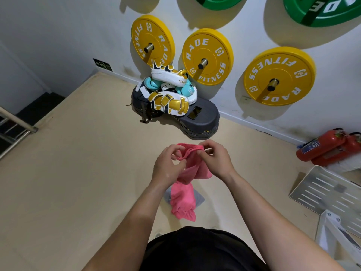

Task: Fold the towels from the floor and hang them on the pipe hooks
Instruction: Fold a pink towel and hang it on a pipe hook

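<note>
Both hands pinch the bunched top edge of the pink towel (184, 198). Our left hand (168, 165) has fingers and thumb curled round it, and our right hand (215, 157) nips it just beside, the two hands nearly touching. Towel hangs down in front of us over the beige floor (78, 173). Its lower end is above a grey cloth (199, 199) lying on the floor; we can't tell if they touch.

Far left is a metal stair rail (17, 124). Low on the wall is a small dark-green sign (103, 65) with an arrow and a figure, text too small to read. Three yellow plates sit on wall pegs, each with white "RADE FITNESS": left plate (152, 41), middle plate (207, 56), right plate (279, 76). Under the first two is a pile of white-and-gold strike pads (169, 101). The top pad reads "GING", the rest hidden. The pile sits on a black step platform (201, 118). At the top edge are two green plates, both cut off; the right one (320, 8) shows partial white letters we can't read. Far right, red fire extinguishers (328, 147) lie by the wall, blue label unreadable. A slotted metal panel (328, 190) is just below them.
</note>
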A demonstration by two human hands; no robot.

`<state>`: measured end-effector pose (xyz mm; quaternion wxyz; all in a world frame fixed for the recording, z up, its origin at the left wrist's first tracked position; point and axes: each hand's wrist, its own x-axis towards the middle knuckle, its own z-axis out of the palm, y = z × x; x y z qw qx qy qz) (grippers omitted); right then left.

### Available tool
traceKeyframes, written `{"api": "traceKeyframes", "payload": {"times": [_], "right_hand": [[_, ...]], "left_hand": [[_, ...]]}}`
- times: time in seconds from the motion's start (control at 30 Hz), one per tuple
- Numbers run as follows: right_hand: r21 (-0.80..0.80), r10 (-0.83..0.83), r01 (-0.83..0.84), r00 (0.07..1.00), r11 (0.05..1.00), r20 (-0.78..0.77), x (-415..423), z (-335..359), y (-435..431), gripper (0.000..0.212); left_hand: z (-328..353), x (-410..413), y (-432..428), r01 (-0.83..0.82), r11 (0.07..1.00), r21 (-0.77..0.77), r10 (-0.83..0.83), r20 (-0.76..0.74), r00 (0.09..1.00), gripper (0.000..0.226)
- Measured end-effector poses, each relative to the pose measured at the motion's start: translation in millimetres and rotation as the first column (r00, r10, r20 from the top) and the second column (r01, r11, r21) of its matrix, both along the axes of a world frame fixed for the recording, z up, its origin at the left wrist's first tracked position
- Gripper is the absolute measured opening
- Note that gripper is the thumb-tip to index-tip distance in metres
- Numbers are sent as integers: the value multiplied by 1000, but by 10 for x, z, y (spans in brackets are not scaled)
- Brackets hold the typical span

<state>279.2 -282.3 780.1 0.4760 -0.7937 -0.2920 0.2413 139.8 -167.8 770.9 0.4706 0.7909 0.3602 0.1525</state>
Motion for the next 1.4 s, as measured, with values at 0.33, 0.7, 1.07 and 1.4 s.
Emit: {"api": "traceKeyframes", "payload": {"times": [0.33,0.7,1.07,1.4], "right_hand": [[-123,74,-62,993,990,96,274,58,-129,15],[-187,81,-74,996,980,31,289,154,-94,5],[-328,536,-462,824,824,186,337,567,171,47],[-138,565,-548,802,825,195,284,875,395,9]], "left_hand": [[-102,-276,345,200,808,554,-76,-237,968,18],[399,-22,361,172,963,206,-174,-11,985,29],[558,122,254,175,984,26,-176,92,980,40],[298,-34,319,84,972,-220,-53,142,988,40]]}}
